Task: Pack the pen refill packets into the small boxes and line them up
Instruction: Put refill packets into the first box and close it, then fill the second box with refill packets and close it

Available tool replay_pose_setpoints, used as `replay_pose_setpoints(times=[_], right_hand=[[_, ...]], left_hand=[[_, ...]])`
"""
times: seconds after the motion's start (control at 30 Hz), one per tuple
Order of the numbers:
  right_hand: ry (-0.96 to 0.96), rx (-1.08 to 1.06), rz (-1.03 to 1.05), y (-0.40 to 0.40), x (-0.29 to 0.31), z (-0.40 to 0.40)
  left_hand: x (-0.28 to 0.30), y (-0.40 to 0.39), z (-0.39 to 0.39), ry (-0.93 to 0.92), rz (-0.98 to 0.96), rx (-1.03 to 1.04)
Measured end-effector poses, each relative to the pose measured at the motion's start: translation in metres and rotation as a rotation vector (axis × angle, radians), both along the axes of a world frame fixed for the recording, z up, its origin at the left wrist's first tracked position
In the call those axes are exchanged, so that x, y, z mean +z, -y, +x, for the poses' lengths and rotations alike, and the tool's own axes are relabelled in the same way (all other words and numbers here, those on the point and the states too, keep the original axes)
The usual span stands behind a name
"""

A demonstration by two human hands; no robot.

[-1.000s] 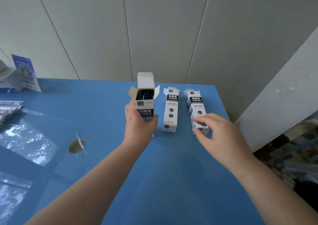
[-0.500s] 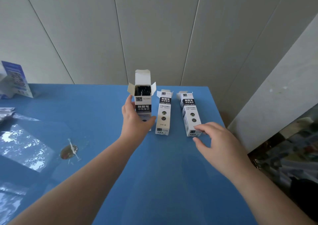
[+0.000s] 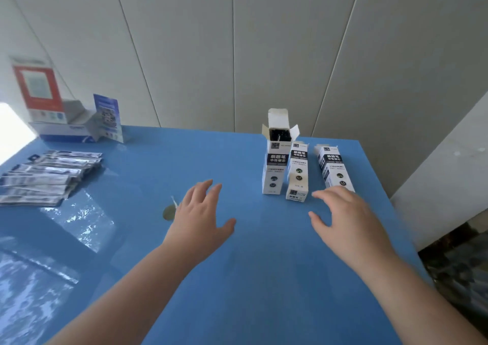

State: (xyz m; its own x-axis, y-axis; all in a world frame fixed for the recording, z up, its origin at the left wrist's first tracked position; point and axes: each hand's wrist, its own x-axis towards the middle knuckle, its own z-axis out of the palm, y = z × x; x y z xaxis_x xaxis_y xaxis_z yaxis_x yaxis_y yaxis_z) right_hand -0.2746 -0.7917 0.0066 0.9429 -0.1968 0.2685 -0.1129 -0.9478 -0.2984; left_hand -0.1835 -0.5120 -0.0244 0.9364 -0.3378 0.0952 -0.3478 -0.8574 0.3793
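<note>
Head view: both my left hand (image 3: 200,220) and right hand (image 3: 348,220) hover empty, fingers spread; three boxes (image 3: 297,171) line the table's (image 3: 264,278) far-right edge. Light, crushable card, probably: I'd pinch mid-sides.

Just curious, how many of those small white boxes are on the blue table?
3, in a row at the far right: the open-topped box, the middle box, and the right box.

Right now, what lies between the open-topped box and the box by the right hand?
In the head view, one closed small box lies between the open-topped box and the box at the right hand.
</note>
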Motion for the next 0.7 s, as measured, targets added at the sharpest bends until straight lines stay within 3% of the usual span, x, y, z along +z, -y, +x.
replay_pose_setpoints(times=[0.27,0.7], right_hand=[[-0.064,0.093,-0.022,-0.082,0.012,0.000],[-0.021,0.365,0.011,-0.153,0.030,-0.002]], left_hand=[[0.030,-0.092,-0.045,0.160,0.185,0.053],[0.062,-0.155,-0.110,0.161,0.170,0.313]])
